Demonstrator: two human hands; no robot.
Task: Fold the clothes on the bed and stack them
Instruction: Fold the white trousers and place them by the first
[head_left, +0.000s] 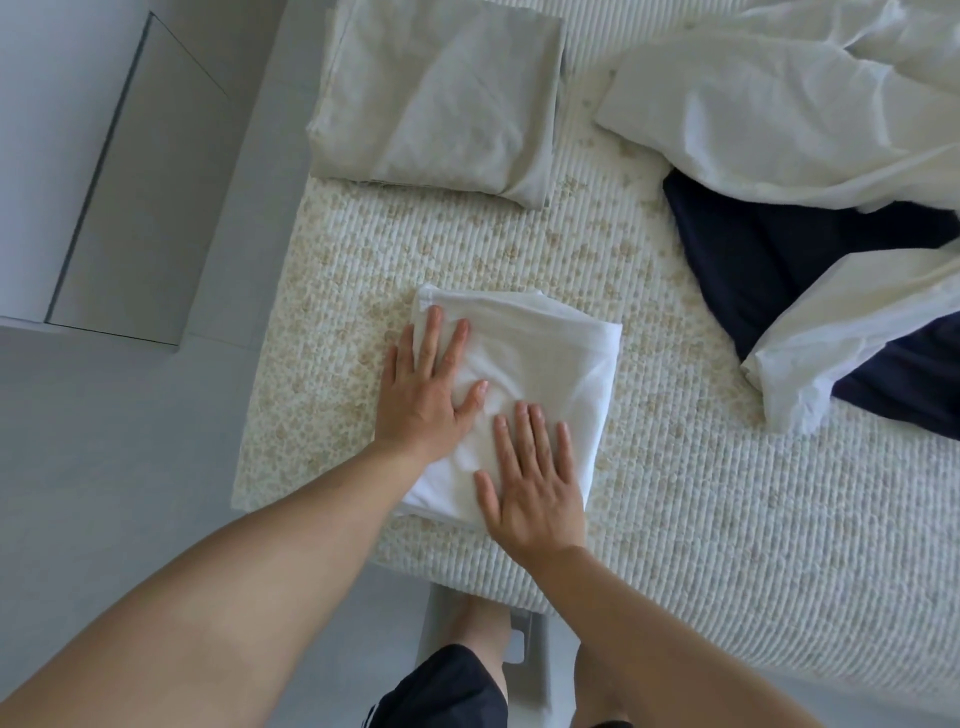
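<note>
Head view showed both of my hands flat on a folded white garment (540, 358) lying near the front left corner of the bed (675, 519). My left hand (421, 395) pressed its left portion, fingers (434, 338) straight and slightly spread; my right hand (535, 488) pressed its near edge in the same way. Neither hand gripped anything: the fingers lay extended on the cloth, palms down.

Farther back on the bed lay a pale folded piece (436, 98), well apart from the white one. To the right sat an unfolded heap: white cloth (779, 104) draped over a dark navy item (753, 260).

I judged the white garment thin, light and limp, with no stiffness of its own, so a one-sided lift would likely let the layers slide open. I judged the safest hold to be under two opposite edges, fingers beneath and thumbs on top, carrying it level to the pale folded piece. The ribbed bed cover looked likely to drag on the cloth, so lifting seemed better than sliding.
</note>
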